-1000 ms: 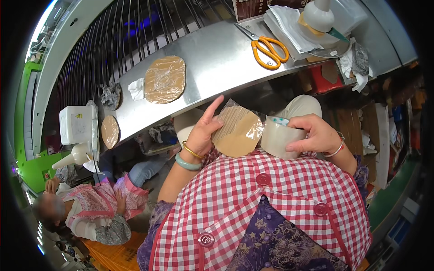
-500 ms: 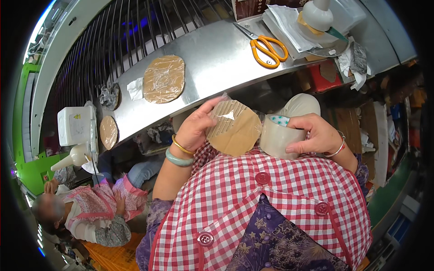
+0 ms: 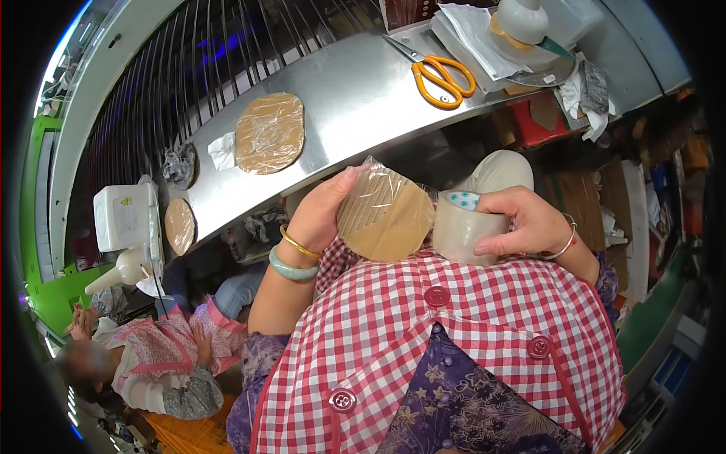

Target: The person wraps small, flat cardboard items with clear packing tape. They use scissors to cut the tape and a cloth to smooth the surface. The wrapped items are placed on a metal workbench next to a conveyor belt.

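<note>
My left hand is closed on the left edge of a rounded cardboard disc. Clear tape covers part of the disc, and a loose bit of film sticks up at its upper edge. Just to the disc's right, my right hand grips a wide roll of clear packing tape, fingers inside the core and thumb on the outside. The film seems to run from the roll to the disc. Both things are held in front of my checked apron.
On the metal counter lie orange-handled scissors, a larger taped cardboard piece, a small cardboard disc and crumpled white paper. White sheets are stacked at the far right. A co-worker sits at the left.
My left hand's grip has shifted: the thumb has moved off the disc's face toward its upper left edge. The film's corner now stands up more. My right hand keeps its hold on the roll.
</note>
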The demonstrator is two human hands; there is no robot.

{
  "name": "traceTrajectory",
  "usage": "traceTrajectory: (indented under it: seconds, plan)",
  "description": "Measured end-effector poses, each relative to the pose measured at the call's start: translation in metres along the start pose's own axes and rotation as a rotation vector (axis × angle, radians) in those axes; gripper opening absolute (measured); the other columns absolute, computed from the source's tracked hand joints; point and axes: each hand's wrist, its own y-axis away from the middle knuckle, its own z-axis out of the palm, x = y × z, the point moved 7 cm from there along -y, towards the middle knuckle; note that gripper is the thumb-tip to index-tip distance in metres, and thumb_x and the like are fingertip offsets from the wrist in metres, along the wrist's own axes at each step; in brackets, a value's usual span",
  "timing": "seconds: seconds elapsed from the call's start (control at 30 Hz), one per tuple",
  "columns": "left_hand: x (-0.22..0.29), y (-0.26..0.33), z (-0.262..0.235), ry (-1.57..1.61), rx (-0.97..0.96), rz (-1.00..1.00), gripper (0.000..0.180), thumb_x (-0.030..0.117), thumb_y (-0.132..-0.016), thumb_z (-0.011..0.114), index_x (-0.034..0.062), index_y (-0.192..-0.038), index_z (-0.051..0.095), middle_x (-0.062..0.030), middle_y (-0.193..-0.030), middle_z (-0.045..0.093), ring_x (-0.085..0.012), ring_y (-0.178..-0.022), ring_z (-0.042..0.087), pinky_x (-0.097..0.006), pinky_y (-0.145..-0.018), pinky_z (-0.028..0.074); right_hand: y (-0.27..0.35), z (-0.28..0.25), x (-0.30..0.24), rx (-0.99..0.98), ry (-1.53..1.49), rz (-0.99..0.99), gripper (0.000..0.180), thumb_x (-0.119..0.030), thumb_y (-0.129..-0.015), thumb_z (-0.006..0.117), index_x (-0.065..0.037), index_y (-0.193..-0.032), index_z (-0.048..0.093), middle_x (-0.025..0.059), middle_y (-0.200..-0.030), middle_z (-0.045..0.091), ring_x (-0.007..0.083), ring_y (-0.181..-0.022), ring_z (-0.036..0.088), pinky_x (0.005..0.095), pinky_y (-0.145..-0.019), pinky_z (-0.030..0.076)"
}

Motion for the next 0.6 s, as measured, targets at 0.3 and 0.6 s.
traceTrajectory:
  seconds: [0.3, 0.6]
  plan:
    - [0.008, -0.003, -0.015, -0.757, 0.325, 0.327, 0.023, 0.019, -0.093, 0.051, 0.0004, -0.098, 0.063, -0.0062, -0.08, 0.065, -0.0135, -0.073, 0.059, -0.026, -0.068, 0.046, 0.002, 0.0, -0.005, 0.028, -0.025, -0.005, 0.031, -0.019, -0.073, 0.076, 0.002, -0.091, 0.061, 0.0061, -0.08, 0.061, 0.0108, -0.074, 0.057, 0.0252, -0.066, 0.046]
    - [0.005, -0.014, -0.036, -0.782, 0.486, 0.421, 0.022, 0.018, -0.092, 0.052, -0.0006, -0.095, 0.062, -0.0081, -0.074, 0.061, -0.0125, -0.069, 0.055, -0.027, -0.066, 0.045, 0.01, -0.003, -0.01, 0.063, 0.072, -0.071, 0.029, -0.017, -0.072, 0.076, 0.002, -0.088, 0.062, 0.0058, -0.078, 0.061, 0.0115, -0.073, 0.057, 0.0247, -0.066, 0.045]
